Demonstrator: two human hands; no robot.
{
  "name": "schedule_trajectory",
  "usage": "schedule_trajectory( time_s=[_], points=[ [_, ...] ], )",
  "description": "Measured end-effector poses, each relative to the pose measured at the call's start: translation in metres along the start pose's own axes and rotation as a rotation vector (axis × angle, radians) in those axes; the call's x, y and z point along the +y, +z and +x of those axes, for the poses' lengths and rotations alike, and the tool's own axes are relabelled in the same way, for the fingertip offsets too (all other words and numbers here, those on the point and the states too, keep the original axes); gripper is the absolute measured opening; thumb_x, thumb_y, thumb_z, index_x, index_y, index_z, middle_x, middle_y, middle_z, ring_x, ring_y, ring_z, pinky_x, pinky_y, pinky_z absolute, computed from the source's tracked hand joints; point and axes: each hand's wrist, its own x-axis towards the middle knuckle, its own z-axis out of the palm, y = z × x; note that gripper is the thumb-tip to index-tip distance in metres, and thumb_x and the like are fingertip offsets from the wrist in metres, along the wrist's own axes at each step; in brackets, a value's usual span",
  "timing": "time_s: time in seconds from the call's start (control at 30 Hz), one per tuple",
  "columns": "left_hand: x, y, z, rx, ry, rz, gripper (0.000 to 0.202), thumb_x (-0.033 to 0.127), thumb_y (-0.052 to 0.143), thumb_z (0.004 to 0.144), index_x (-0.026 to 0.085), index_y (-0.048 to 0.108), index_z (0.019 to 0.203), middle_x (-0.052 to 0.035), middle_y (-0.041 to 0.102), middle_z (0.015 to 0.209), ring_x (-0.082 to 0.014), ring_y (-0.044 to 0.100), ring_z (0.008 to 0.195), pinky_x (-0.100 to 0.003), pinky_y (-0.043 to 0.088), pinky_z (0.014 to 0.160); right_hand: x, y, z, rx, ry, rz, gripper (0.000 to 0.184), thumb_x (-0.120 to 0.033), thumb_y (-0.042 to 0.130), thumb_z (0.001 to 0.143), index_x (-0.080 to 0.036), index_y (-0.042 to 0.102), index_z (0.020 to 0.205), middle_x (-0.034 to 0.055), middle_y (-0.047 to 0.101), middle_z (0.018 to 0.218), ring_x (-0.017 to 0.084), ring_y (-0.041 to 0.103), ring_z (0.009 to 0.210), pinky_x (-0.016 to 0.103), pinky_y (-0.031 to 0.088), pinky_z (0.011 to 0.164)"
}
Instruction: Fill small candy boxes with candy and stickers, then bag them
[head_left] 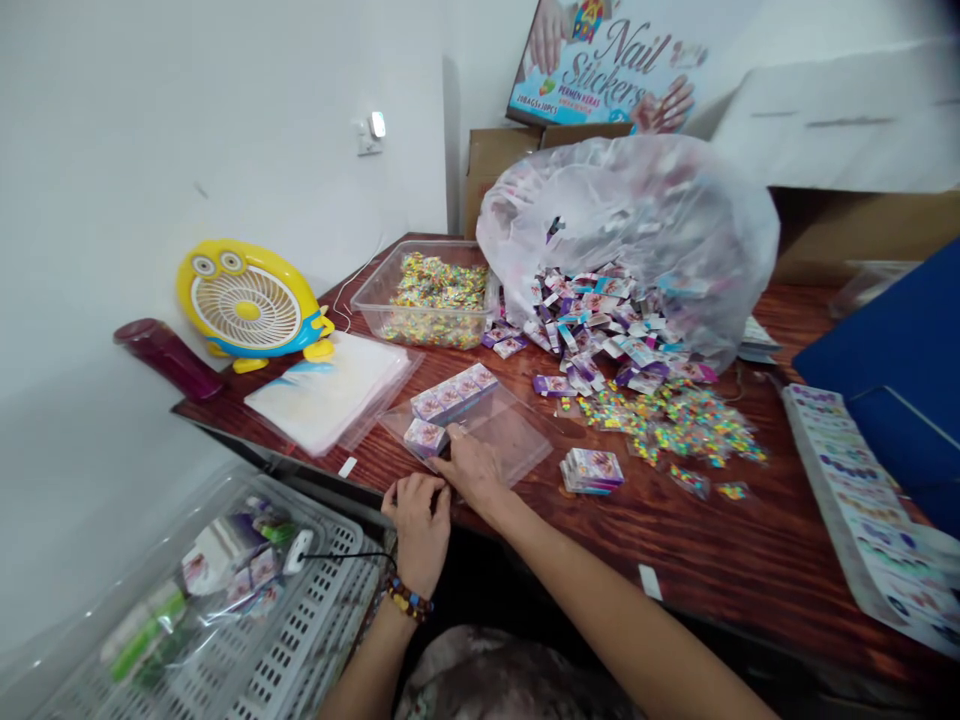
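across the dark red tabletop (540,540) stand a bulging plastic bag (705,220) and a candy tub (375,290). nearer lies a flat clear sleeve (521,425). the right hand (474,468) rests over it, the left hand (420,512) just beside, fingers bent; whether either pinches anything, i cannot tell. a row of boxes (455,393) lies on the sleeve, one small box (424,437) in front, at the right fingertips.

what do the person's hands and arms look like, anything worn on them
Both the left hand and right hand are without gloves, and no sleeves show on the forearms in view. The left wrist wears a bracelet of round beads, mostly dark brown with some amber ones. The right wrist shows no bracelet or watch.
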Motion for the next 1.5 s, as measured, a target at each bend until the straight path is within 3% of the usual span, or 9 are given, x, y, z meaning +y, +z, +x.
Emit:
schedule_trajectory(
  time_s=[0.17, 0.27, 0.37, 0.47, 0.63, 0.8, 1.17, 1.37, 1.5],
  points=[
    [-0.005, -0.003, 0.001, 0.024, -0.022, -0.084, 0.015, 0.024, 0.049, 0.089, 0.022, 0.061, 0.081, -0.0004, 0.063, 0.085, -0.0182, 0.057, 0.086, -0.04, 0.033, 0.091, 0.014, -0.007, -0.002, 0.026, -0.147, 0.148, 0.042, -0.043, 0.063, 0.081, -0.022, 0.051, 0.115, 0.0067, 0.069, 0.098, 0.023, 0.066, 0.089, 0.03, 0.043, 0.072],
    [-0.008, -0.003, -0.001, 0.036, -0.001, -0.102, 0.015, 0.023, 0.049, 0.09, 0.021, 0.062, 0.082, -0.0006, 0.063, 0.085, -0.0175, 0.056, 0.086, -0.039, 0.033, 0.091, 0.017, -0.007, -0.002, 0.105, -0.234, 0.197, 0.027, -0.04, 0.059, 0.086, -0.022, 0.058, 0.105, 0.005, 0.069, 0.097, 0.02, 0.064, 0.09, 0.028, 0.043, 0.074],
    [-0.01, -0.002, -0.002, 0.037, 0.029, -0.088, 0.015, 0.021, 0.049, 0.089, 0.022, 0.062, 0.081, -0.0001, 0.063, 0.085, -0.0172, 0.056, 0.086, -0.04, 0.031, 0.093, 0.012, -0.002, 0.0, 0.131, -0.224, 0.179, 0.019, -0.037, 0.059, 0.086, -0.021, 0.06, 0.094, 0.005, 0.069, 0.094, 0.019, 0.064, 0.086, 0.028, 0.042, 0.072],
    [-0.012, -0.001, -0.003, 0.03, 0.036, -0.084, 0.015, 0.021, 0.05, 0.089, 0.022, 0.062, 0.081, 0.0, 0.063, 0.084, -0.0172, 0.056, 0.085, -0.04, 0.031, 0.092, 0.009, 0.002, 0.002, 0.147, -0.185, 0.19, 0.021, -0.037, 0.06, 0.085, -0.02, 0.06, 0.097, 0.0051, 0.068, 0.093, 0.018, 0.063, 0.082, 0.027, 0.041, 0.07],
    [-0.012, -0.002, -0.004, 0.028, 0.031, -0.091, 0.015, 0.023, 0.049, 0.09, 0.021, 0.061, 0.082, -0.0008, 0.063, 0.086, -0.0172, 0.056, 0.086, -0.039, 0.032, 0.092, 0.021, -0.004, 0.002, 0.045, -0.291, 0.171, 0.019, -0.036, 0.058, 0.087, -0.019, 0.064, 0.09, 0.0043, 0.068, 0.087, 0.017, 0.061, 0.079, 0.026, 0.04, 0.07],
    [-0.012, -0.001, -0.004, 0.018, 0.034, -0.072, 0.018, 0.022, 0.046, 0.09, 0.021, 0.06, 0.079, -0.0008, 0.063, 0.084, -0.0169, 0.056, 0.086, -0.04, 0.031, 0.094, 0.014, -0.009, 0.005, -0.067, -0.488, 0.055, 0.018, -0.019, 0.05, 0.088, -0.018, 0.068, 0.09, 0.0055, 0.069, 0.092, 0.017, 0.06, 0.088, 0.026, 0.038, 0.075],
    [-0.012, -0.003, -0.004, -0.025, 0.096, -0.004, 0.017, 0.02, 0.048, 0.088, 0.022, 0.061, 0.078, -0.0007, 0.064, 0.084, -0.0181, 0.057, 0.086, -0.041, 0.032, 0.094, -0.004, 0.006, 0.021, -0.063, -0.374, 0.169, 0.026, -0.011, 0.045, 0.084, -0.017, 0.063, 0.101, 0.0078, 0.068, 0.106, 0.022, 0.059, 0.1, 0.037, 0.034, 0.088],
    [-0.01, -0.005, -0.003, -0.033, 0.073, -0.036, 0.017, 0.022, 0.049, 0.089, 0.022, 0.062, 0.079, 0.0, 0.064, 0.084, -0.0176, 0.057, 0.086, -0.041, 0.031, 0.094, 0.009, 0.007, 0.019, -0.103, -0.443, 0.263, 0.039, -0.007, 0.041, 0.082, -0.024, 0.062, 0.11, 0.0018, 0.068, 0.115, 0.018, 0.057, 0.11, 0.034, 0.032, 0.095],
    [-0.011, -0.003, -0.004, -0.02, 0.079, -0.038, 0.018, 0.021, 0.047, 0.089, 0.021, 0.062, 0.078, 0.0, 0.065, 0.083, -0.0168, 0.058, 0.085, -0.042, 0.03, 0.098, 0.01, 0.015, 0.021, -0.077, -0.477, 0.289, 0.043, -0.005, 0.042, 0.082, -0.023, 0.059, 0.116, 0.0037, 0.064, 0.124, 0.019, 0.054, 0.116, 0.038, 0.028, 0.099]
  ],
)
